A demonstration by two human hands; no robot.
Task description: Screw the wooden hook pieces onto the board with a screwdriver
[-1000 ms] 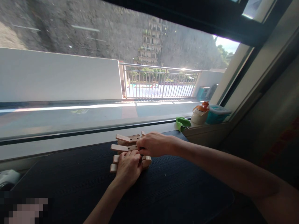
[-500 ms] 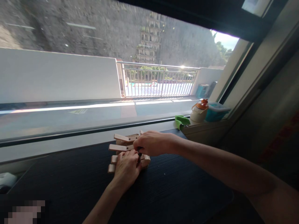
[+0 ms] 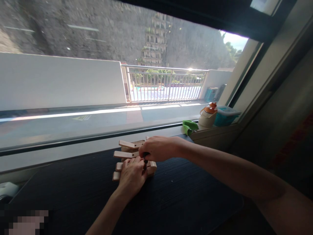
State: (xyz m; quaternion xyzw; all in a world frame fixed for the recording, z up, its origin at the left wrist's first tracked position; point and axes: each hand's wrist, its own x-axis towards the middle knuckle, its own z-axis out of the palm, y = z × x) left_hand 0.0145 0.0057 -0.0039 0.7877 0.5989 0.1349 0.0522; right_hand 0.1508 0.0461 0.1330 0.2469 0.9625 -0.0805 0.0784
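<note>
A light wooden assembly [image 3: 126, 154] lies on a dark table, its several slats sticking out to the left with small dark dots, like screw heads, on them. My left hand [image 3: 132, 172] is laid over its near slats, fingers curled round the wood. Above the assembly, my right hand [image 3: 157, 148] is closed around a dark screwdriver-like tool [image 3: 145, 160], held about upright between both hands. The tool's lower end comes down beside my left fingertips; where it meets the wood is hidden. A rounded wooden end [image 3: 153, 166] shows right of my left hand.
The dark table [image 3: 181, 195] stands against a window sill [image 3: 97, 143]. On the sill's right part are a green cloth [image 3: 190, 126], a bottle with an orange top [image 3: 207, 116] and a teal box [image 3: 226, 116]. A white object [image 3: 8, 191] is at the far left.
The whole view has shifted slightly. Both hands stay in place on the wooden assembly and the tool; my right hand's grip is turned a little, showing more of the tool's dark top.
</note>
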